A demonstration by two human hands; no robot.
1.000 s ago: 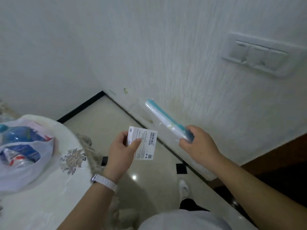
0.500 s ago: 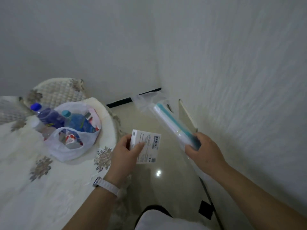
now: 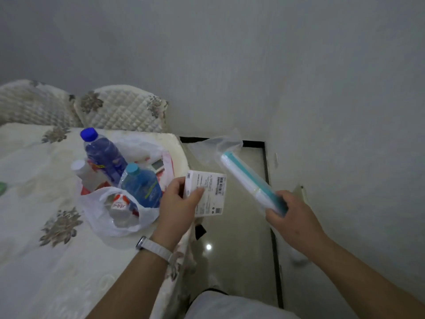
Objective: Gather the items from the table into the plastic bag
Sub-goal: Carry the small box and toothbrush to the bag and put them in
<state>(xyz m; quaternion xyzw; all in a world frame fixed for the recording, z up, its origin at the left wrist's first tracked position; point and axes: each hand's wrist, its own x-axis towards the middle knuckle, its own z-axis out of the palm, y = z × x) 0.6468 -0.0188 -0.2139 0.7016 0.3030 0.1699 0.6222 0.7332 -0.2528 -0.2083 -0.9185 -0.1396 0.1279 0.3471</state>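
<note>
- White and thin, the plastic bag (image 3: 110, 217) sits slumped on the table (image 3: 46, 261), its mouth gaping upward near the table's right edge.
- In the head view, the bag holds a dark blue bottle (image 3: 103, 155) with a blue cap, a lighter blue bottle (image 3: 142, 187) with a teal cap, a pale bottle (image 3: 85, 173) with a white cap, and a small clear bottle (image 3: 119, 208) with a red-and-white label lying toward the front.
- The left hand (image 3: 177, 208) is closed on a small white box (image 3: 208, 194): thumb pressed across its printed face, fingers curled behind. The box bears a barcode and hangs just right of the bag, past the table edge and over the floor (image 3: 230, 249).
- A white watch strap (image 3: 154, 247) circles the left wrist.
- The right hand (image 3: 292, 217) is clamped around the lower end of a long white and teal tube (image 3: 248, 183) in a clear wrapper, which slants up and left; the loose wrapper end crumples at the top.
- The two hands are apart, the tube's upper part passing just beside the box.
- Two quilted chair backs (image 3: 119, 109) stand behind the table against a grey wall (image 3: 230, 65).
</note>
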